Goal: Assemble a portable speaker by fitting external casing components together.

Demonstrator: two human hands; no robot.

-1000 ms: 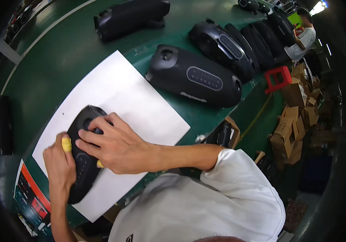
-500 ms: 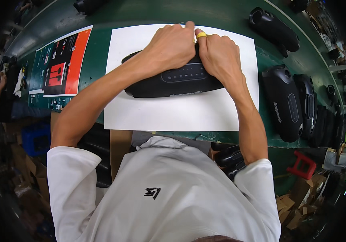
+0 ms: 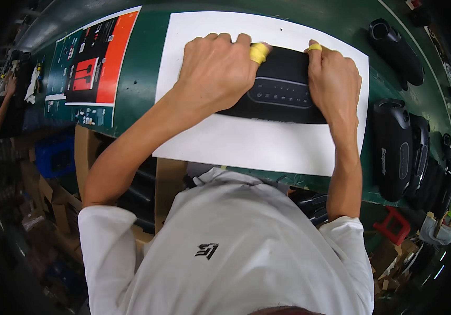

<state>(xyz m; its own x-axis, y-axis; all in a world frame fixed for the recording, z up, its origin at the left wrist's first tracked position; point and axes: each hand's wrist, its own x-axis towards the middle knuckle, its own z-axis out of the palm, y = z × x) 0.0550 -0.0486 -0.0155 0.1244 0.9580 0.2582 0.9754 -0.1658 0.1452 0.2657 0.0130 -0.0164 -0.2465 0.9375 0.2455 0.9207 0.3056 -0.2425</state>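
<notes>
A black oblong speaker point(image 3: 283, 92) with a row of buttons on top lies on a white sheet point(image 3: 257, 142) on the green bench. My left hand point(image 3: 217, 71) grips the speaker's left half, fingers curled over its far side, a yellow finger cot on one finger. My right hand point(image 3: 333, 79) clasps the speaker's right end, also with a yellow cot on a fingertip. Both hands cover the speaker's ends.
Several more black speakers point(image 3: 393, 147) lie in a row along the bench at the right, another point(image 3: 396, 50) at the far right. An orange and black printed sheet point(image 3: 91, 65) lies left of the white sheet. Cardboard boxes point(image 3: 52, 210) and a blue crate point(image 3: 57, 155) stand below the bench.
A second ago the speaker lay lengthwise under my hands at the sheet's near end. Now it lies crosswise on the sheet, with one hand on each end and my view centred over it.
</notes>
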